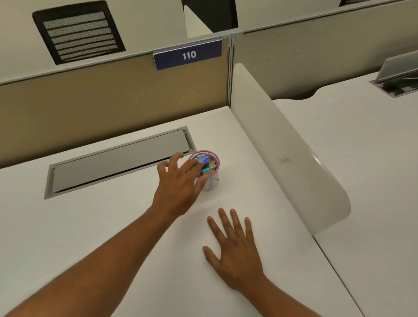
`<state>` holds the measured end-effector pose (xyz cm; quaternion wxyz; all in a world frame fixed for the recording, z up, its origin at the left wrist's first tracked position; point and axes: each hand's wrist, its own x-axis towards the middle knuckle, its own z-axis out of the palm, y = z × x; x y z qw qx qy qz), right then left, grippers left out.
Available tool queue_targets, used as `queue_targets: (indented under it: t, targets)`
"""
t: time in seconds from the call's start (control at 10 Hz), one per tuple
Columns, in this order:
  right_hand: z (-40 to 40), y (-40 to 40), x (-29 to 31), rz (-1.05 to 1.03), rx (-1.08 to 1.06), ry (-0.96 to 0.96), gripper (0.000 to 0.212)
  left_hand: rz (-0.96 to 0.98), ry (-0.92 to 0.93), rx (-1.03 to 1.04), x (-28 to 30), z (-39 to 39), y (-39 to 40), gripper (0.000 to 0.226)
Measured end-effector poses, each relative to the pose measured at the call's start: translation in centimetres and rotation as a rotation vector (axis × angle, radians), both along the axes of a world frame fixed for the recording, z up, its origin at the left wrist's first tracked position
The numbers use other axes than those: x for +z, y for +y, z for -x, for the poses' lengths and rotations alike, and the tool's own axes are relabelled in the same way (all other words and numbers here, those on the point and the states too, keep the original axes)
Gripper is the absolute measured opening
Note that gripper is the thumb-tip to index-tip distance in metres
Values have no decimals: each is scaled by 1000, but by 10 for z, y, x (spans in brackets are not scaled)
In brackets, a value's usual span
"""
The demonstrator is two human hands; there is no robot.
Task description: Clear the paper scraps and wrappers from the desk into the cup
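Observation:
A small white cup [212, 183] with a pink rim stands on the white desk [94, 224], right of the cable hatch. It holds several wrappers and paper scraps [206, 164], blue, teal and tan. My left hand [178, 183] is at the cup with its fingers spread. The index fingertip reaches over the rim to a blue wrapper and the thumb lies against the cup's near wall; I see nothing pinched. My right hand [235, 247] rests flat, palm down on the desk, nearer to me and apart from the cup.
A grey cable hatch [115, 162] is set into the desk left of the cup. A tan partition with a "110" label [188, 54] stands behind. A white divider panel [284, 155] borders the desk on the right, with a neighbouring desk beyond it.

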<state>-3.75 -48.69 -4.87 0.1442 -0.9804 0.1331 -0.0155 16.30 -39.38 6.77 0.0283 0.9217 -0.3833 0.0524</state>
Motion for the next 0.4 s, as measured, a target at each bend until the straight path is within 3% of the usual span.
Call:
queue_targets:
  t: [0.2,0.4]
  targets:
    - [2,1,10,23,10,63,71,-34,-59,-36,24,25,33,54]
    - [4,0,27,-19,43,203,76,128,-196,-104,53,45,84,50]
